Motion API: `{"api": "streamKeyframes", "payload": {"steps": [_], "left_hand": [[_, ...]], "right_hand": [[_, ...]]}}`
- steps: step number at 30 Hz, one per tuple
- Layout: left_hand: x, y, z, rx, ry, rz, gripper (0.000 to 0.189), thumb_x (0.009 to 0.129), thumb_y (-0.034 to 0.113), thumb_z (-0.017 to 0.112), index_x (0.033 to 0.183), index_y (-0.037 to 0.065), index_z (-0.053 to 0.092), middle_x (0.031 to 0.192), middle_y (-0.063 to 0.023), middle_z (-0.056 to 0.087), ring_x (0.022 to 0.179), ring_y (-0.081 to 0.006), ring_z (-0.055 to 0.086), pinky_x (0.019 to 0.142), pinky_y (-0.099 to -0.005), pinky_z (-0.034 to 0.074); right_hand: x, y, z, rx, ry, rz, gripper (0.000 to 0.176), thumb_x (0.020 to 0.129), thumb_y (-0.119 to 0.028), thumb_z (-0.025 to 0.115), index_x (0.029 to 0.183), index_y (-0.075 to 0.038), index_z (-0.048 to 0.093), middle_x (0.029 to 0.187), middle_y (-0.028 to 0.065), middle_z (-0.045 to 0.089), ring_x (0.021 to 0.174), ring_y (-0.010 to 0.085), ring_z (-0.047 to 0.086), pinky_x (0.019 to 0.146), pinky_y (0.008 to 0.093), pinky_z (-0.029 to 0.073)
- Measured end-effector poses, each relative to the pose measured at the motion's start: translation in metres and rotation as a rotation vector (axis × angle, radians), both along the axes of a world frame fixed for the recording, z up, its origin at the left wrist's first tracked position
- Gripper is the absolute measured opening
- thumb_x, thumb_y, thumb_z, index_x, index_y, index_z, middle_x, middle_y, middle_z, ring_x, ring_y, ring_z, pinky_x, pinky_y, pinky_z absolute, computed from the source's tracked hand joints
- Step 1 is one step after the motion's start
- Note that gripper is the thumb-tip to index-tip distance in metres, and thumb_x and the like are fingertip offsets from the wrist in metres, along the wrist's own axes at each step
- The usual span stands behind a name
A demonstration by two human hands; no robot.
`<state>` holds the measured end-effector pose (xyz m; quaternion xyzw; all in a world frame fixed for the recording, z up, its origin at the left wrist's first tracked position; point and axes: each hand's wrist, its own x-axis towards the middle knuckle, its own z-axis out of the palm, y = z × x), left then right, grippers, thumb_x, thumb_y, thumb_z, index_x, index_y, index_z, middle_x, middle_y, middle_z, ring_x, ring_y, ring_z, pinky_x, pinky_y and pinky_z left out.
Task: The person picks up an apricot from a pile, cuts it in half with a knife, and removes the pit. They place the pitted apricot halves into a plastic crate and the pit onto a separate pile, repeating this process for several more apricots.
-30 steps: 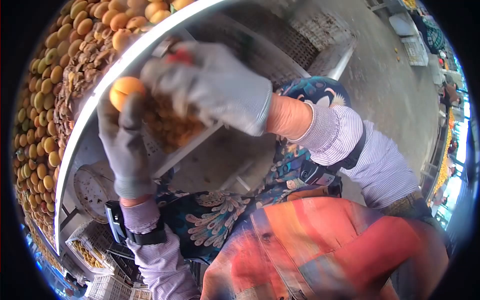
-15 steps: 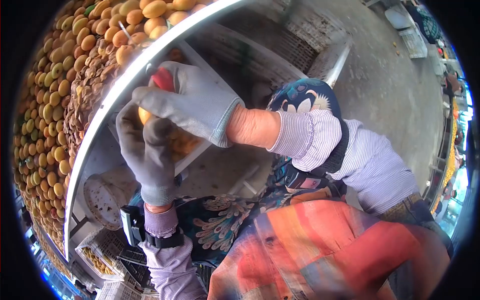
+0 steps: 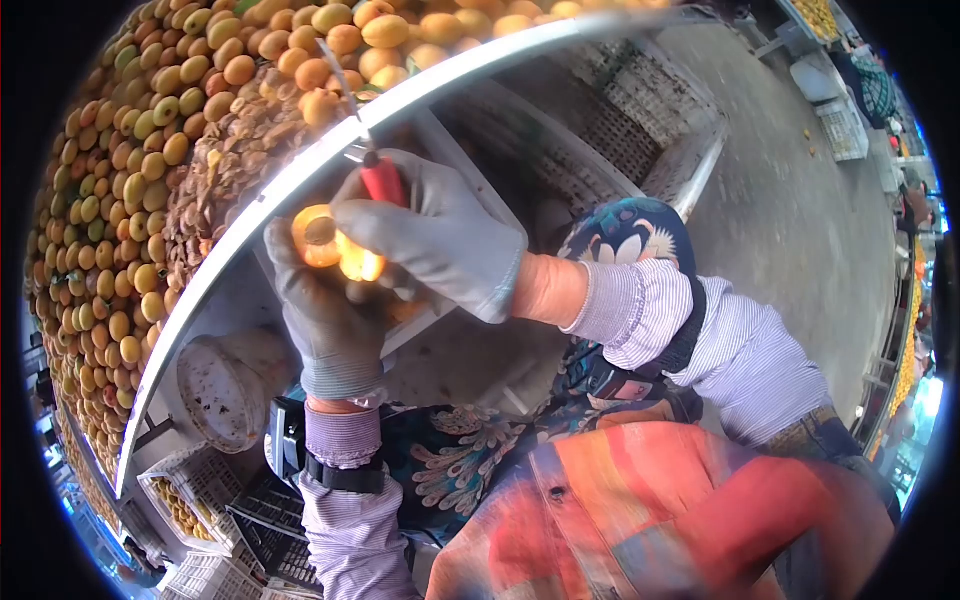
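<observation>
An apricot (image 3: 361, 262) is split open below the white table rim, its orange flesh and a brown pit (image 3: 320, 231) showing. My left hand (image 3: 335, 320), in a grey glove, is closed around the fruit from below. Between the fingers of my gloved right hand (image 3: 455, 235) is a small knife (image 3: 384, 181) with a red handle. Its thin blade points up and away over the rim, clear of the fruit. The right thumb reaches across to the opened apricot and appears to touch it.
Whole apricots (image 3: 105, 255) cover the table beyond the white rim (image 3: 215, 255), with a heap of brown pits (image 3: 225, 170) near the edge. Below are a crate of cut fruit, a dirty white bucket (image 3: 215, 395) and plastic crates (image 3: 195, 505). Large crates (image 3: 690, 155) stand at right.
The apricot, mostly hidden before, now lies split open with its pit exposed. Both hands have shifted right in view, and the knife blade has swung clear of the fruit.
</observation>
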<state>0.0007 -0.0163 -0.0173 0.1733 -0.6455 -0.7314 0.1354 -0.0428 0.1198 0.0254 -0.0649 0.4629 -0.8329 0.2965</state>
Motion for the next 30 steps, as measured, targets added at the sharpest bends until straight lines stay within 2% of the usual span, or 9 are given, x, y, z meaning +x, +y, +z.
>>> {"api": "streamKeyframes", "payload": {"steps": [2, 6, 11, 18, 21, 23, 25, 27, 30], "left_hand": [[-0.001, -0.003, -0.001, -0.237, 0.045, 0.022, 0.047, 0.095, 0.051, 0.045, 0.107, 0.007, 0.057, 0.083, -0.0036, 0.060, 0.069, -0.0156, 0.056, 0.061, -0.0301, 0.047], [-0.003, -0.002, 0.007, 0.634, 0.034, -0.116, 0.045, 0.100, 0.038, 0.041, 0.119, -0.002, 0.048, 0.105, -0.0094, 0.058, 0.104, -0.0196, 0.056, 0.094, -0.0341, 0.045], [-0.003, -0.009, 0.001, 0.687, 0.102, -0.094, 0.054, 0.100, 0.047, 0.036, 0.118, -0.002, 0.051, 0.110, -0.0102, 0.059, 0.104, -0.0202, 0.055, 0.096, -0.0355, 0.044], [-0.009, -0.016, 0.002, 0.641, 0.079, 0.091, 0.039, 0.100, 0.038, 0.041, 0.118, 0.004, 0.050, 0.104, -0.0084, 0.059, 0.087, -0.0163, 0.056, 0.078, -0.0306, 0.048], [-0.005, -0.027, 0.006, 0.649, 0.128, -0.064, 0.040, 0.100, 0.040, 0.040, 0.112, 0.004, 0.053, 0.093, -0.0075, 0.060, 0.074, -0.0145, 0.054, 0.067, -0.0290, 0.047], [-0.005, -0.008, 0.024, 0.574, -0.004, 0.115, 0.043, 0.100, 0.044, 0.037, 0.108, 0.005, 0.055, 0.083, -0.0063, 0.060, 0.063, -0.0120, 0.050, 0.058, -0.0256, 0.044], [0.003, 0.000, 0.020, 0.253, 0.006, -0.228, 0.049, 0.100, 0.048, 0.032, 0.105, 0.006, 0.056, 0.077, -0.0053, 0.058, 0.059, -0.0108, 0.050, 0.052, -0.0234, 0.043], [0.001, 0.019, 0.018, 0.294, -0.144, -0.076, 0.053, 0.099, 0.052, 0.028, 0.107, 0.006, 0.054, 0.071, -0.0034, 0.055, 0.056, -0.0098, 0.050, 0.048, -0.0216, 0.042], [0.011, 0.022, 0.015, 0.239, -0.164, -0.361, 0.053, 0.099, 0.053, 0.028, 0.109, 0.006, 0.051, 0.072, -0.0034, 0.055, 0.057, -0.0093, 0.051, 0.049, -0.0220, 0.044]], "right_hand": [[-0.004, -0.001, -0.003, -0.017, -0.080, -0.002, 0.015, 0.086, -0.020, 0.063, 0.089, -0.006, 0.057, 0.068, 0.0010, 0.058, 0.048, 0.0054, 0.050, 0.042, 0.0199, 0.039], [-0.006, 0.004, -0.002, -0.005, -0.071, 0.016, 0.015, 0.084, -0.018, 0.062, 0.092, -0.007, 0.057, 0.076, -0.0003, 0.057, 0.054, 0.0039, 0.051, 0.046, 0.0186, 0.041], [-0.002, 0.005, -0.003, 0.181, 0.030, 0.028, 0.015, 0.084, -0.014, 0.061, 0.095, -0.006, 0.055, 0.087, -0.0025, 0.053, 0.077, 0.0015, 0.051, 0.064, 0.0188, 0.045], [-0.012, 0.002, -0.014, 0.282, 0.347, -0.073, 0.015, 0.087, -0.015, 0.062, 0.094, -0.004, 0.055, 0.090, -0.0018, 0.054, 0.087, 0.0031, 0.049, 0.078, 0.0231, 0.045], [-0.017, 0.006, -0.007, 0.264, 0.273, -0.139, 0.015, 0.087, -0.017, 0.062, 0.094, -0.004, 0.057, 0.088, -0.0009, 0.055, 0.076, 0.0039, 0.052, 0.070, 0.0227, 0.046], [-0.023, 0.015, 0.004, 0.099, 0.114, -0.062, 0.014, 0.089, -0.016, 0.061, 0.097, -0.005, 0.060, 0.082, -0.0004, 0.058, 0.061, 0.0017, 0.051, 0.050, 0.0168, 0.041], [-0.029, 0.019, 0.012, 0.131, 0.098, -0.081, 0.020, 0.091, -0.024, 0.057, 0.096, -0.005, 0.059, 0.079, 0.0014, 0.057, 0.058, 0.0046, 0.052, 0.048, 0.0190, 0.042], [-0.035, 0.018, 0.009, -0.028, 0.251, -0.162, 0.029, 0.093, -0.032, 0.054, 0.093, -0.004, 0.059, 0.074, 0.0017, 0.055, 0.054, 0.0069, 0.050, 0.048, 0.0207, 0.042], [-0.033, 0.017, 0.019, -0.130, 0.194, -0.158, 0.028, 0.094, -0.031, 0.051, 0.086, -0.005, 0.057, 0.067, 0.0022, 0.054, 0.049, 0.0074, 0.048, 0.045, 0.0206, 0.040]]}}
